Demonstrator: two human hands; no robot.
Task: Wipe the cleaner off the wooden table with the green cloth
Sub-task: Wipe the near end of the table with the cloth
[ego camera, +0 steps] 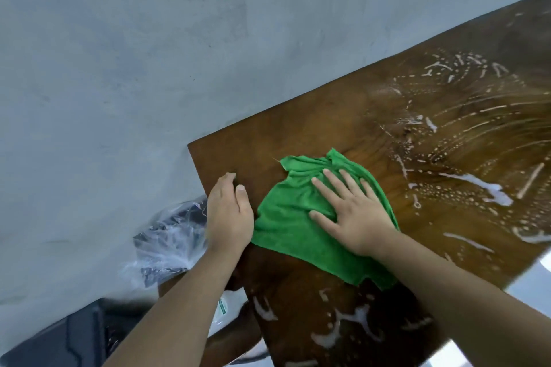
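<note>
Pale grey wall (pixel 149 68) fills the upper left of our view, and below it a dark wooden worktop (pixel 343 128) runs on a slant from the lower middle up to the far right. We look down on its left end. The green cloth (pixel 286 226) lies spread and rumpled on the wood near that end's corner. Our right hand (pixel 354 214) lies flat on the cloth, palm down, its fingers (pixel 337 185) straight and fanned apart, pressing rather than gripping. Our left hand (pixel 229 214) rests on the worktop's left edge just beside the cloth, fingers roughly straight and together, holding nothing; it seems to steady us. White streaks and dots of cleaner (pixel 483 188) cover the wood to the right of the cloth and stretch away along the worktop's long axis toward the far right. A second patch lies nearer to us, partly under the right forearm. The wood around the cloth looks free of foam. We judge that the next stroke calls for sweeping the cloth rightward along the length of the worktop, and the right hand is the nearer one to that foam. A crumpled clear plastic bag (pixel 170 238) sits below the left edge.
</note>
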